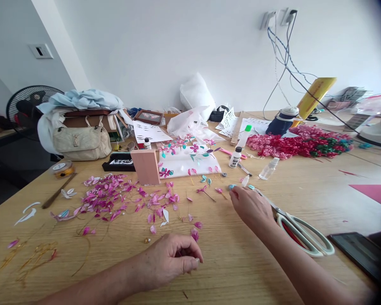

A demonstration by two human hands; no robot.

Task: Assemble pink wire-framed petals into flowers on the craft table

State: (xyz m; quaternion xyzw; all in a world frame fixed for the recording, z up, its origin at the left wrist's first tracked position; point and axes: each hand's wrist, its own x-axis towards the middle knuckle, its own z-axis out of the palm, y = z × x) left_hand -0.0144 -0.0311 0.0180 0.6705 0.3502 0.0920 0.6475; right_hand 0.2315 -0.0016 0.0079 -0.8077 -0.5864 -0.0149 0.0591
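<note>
Wooden boards of the table run wide under both hands, with a white wall far behind. I see my left hand resting close to me, the fingers curled loosely inward; if it pinches something small I cannot tell. My right hand reaches forward, fingers half closed, the tips touching a small turquoise petal just ahead of it.

To pick this petal well, I think a light pinch with thumb and first finger is best, lifting straight up, because it is thin and bends easily.

Just right of the right hand lie the scissors, blades pointing toward the fingertips, so I would not sweep that way. Left of it, pink petals are scattered. Between the two hands the wood is mostly free, only a few loose petals there.
</note>
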